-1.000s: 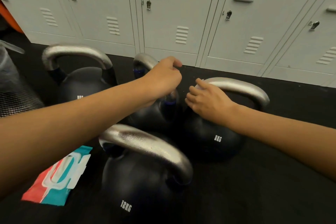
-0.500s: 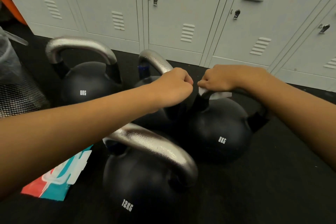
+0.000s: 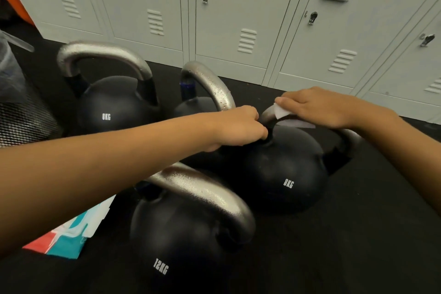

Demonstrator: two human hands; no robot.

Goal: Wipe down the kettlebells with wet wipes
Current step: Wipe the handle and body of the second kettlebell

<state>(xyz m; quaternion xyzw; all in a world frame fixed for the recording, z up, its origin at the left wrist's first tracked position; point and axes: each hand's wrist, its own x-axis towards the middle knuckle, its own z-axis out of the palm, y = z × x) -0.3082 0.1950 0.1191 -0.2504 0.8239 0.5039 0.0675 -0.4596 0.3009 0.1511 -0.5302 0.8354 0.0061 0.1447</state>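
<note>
Where arms cross the view: much of the floor (image 3: pixel 358 234) and of the kettlebells behind them hidden.
Right hand (image 3: pixel 317 108): laid over the top of the handle of the right 8KG kettlebell (image 3: pixel 284 169), grip curled down on a white wet wipe (image 3: pixel 282 112) pressed against the steel; fingertips out of sight beyond the handle.
Wet wipe: only a folded corner and a pale strip under the palm visible, rest covered by the hand.
Left hand (image 3: pixel 238 126): fist closed round the left leg of the same handle, just above the black ball; fingers tucked under, not individually readable.
Right 8KG kettlebell: on the floor toward the right-centre, upright, marking legible; right leg of handle partly behind the wrist.
12KG kettlebell (image 3: pixel 186 241): nearest, by the floor's near edge, handle top crossed by the left forearm, bottom cut off by the frame.
Left 8KG kettlebell (image 3: pixel 112 102): farther back on the left, near the lockers (image 3: pixel 238 7), apart from both hands.
Fourth kettlebell (image 3: pixel 202 93): middle rear, wet-looking handle showing, ball mostly hidden behind the left hand; weight marking unseen.
Wipes packet (image 3: pixel 71 241): teal, red and white, flat on the floor at lower left, upper part under the forearm, print unreadable.
Mesh bin (image 3: pixel 23 114): left edge, cut off by the frame.
</note>
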